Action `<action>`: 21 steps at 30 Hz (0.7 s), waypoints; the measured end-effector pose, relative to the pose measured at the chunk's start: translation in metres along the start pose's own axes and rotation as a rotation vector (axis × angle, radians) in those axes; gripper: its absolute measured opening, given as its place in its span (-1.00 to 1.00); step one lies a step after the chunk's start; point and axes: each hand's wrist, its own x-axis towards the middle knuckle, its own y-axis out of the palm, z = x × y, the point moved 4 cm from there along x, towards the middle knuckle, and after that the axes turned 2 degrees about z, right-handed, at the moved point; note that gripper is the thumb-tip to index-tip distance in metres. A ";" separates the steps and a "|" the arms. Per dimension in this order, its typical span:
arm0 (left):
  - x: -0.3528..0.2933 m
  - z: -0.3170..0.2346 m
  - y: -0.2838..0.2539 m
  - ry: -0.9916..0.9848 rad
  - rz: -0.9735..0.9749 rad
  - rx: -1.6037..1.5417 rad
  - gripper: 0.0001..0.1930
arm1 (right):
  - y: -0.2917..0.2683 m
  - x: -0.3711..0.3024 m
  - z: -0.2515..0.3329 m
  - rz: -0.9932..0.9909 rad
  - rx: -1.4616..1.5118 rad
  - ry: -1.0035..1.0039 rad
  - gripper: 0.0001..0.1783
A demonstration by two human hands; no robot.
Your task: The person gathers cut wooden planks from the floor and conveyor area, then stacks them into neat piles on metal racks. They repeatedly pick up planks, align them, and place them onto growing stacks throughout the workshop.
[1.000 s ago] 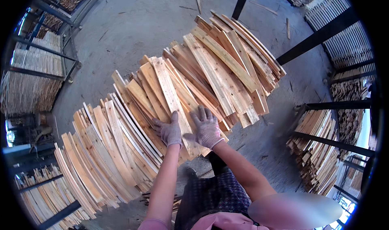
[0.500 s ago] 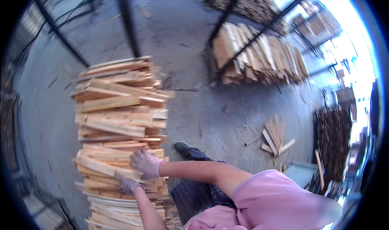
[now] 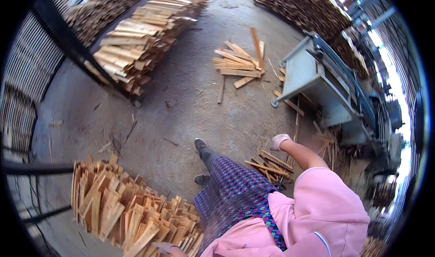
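Sideways hangs the right hand, the left hand low by boards; fingers spread or curled, I cannot tell.

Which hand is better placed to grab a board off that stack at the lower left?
Your left hand, most likely: it shows right against the board stack, though whether it touches is unclear. Your right hand is out on your body's other side, well away from the boards.

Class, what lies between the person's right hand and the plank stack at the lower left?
In the head view, the person's patterned garment and grey lower leg come between the right hand and plank stack.
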 end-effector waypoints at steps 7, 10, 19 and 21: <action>-0.181 -0.207 -0.027 0.485 0.399 -0.157 -0.16 | 0.164 -0.068 0.008 0.284 0.638 -0.051 -0.33; -0.215 -0.254 0.011 0.673 0.468 -0.204 -0.18 | 0.289 0.008 0.031 0.216 0.775 -0.346 -0.37; -0.250 -0.384 0.142 0.782 0.944 -0.145 -0.35 | 0.165 -0.016 -0.114 0.057 0.963 0.004 -0.35; -0.318 -0.434 0.143 0.901 0.938 -0.035 -0.38 | 0.161 0.003 -0.149 -0.012 1.081 0.078 -0.31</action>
